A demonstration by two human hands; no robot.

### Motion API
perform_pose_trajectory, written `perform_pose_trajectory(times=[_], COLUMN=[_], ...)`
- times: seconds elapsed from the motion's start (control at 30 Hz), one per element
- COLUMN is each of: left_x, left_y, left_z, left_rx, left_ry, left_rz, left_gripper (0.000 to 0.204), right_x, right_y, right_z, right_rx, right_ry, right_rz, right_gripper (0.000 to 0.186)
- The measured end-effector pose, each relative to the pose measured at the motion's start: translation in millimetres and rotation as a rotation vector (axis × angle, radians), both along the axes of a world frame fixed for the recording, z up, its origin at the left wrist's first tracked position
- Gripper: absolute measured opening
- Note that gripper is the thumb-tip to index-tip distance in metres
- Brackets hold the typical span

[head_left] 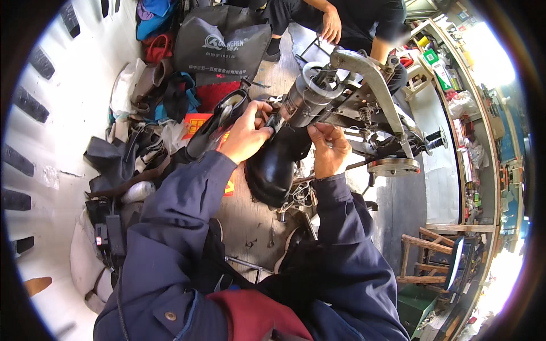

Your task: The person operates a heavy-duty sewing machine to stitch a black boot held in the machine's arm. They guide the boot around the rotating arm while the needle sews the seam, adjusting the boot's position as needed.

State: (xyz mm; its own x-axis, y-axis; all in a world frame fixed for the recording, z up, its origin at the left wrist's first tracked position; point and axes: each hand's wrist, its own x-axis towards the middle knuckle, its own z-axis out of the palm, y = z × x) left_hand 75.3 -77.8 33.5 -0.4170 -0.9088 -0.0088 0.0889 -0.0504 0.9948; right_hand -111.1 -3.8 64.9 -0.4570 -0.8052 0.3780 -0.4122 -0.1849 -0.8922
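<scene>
A shiny black boot (273, 173) hangs toe down toward me beneath the head of a cobbler's sewing machine (318, 96). My left hand (248, 136) is closed at the boot's upper on the left side, thumb and fingers pinching its edge beside the machine's round head. On the other side, my right hand (331, 150) is closed too, its thumb and forefinger gripping the upper's right edge under the machine arm. The part of the boot under the needle is hidden by the machine. Another dark boot (222, 116) with a pale lining lies just left of my left hand.
A grey printed bag (222, 45), leather scraps (114, 167) and clothing are piled to the left. Another person's hand (331, 25) shows behind the machine. The machine's handwheel (393, 167) juts right. A wooden stool (429, 256) and cluttered shelves (463, 113) stand along the right.
</scene>
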Motion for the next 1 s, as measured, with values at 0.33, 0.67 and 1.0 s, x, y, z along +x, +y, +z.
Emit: perform_pose_trajectory(times=[0.33,0.67,1.0], left_x=[2,3,8], left_y=[1,15,21], left_z=[2,14,5], left_rx=[-0.1,-0.386,-0.23], left_ry=[-0.141,-0.506,-0.326], left_rz=[0.004,0.093,0.047], left_gripper=[0.021,0.033,0.032], right_x=[-1,1,3], right_y=[4,5,-1], right_z=[3,5,2], right_rx=[-0.039,-0.089,-0.128], right_ry=[0.017,0.181,0.248], right_rz=[0.077,0.05,0.035], right_gripper=[0.009,0.011,0.013])
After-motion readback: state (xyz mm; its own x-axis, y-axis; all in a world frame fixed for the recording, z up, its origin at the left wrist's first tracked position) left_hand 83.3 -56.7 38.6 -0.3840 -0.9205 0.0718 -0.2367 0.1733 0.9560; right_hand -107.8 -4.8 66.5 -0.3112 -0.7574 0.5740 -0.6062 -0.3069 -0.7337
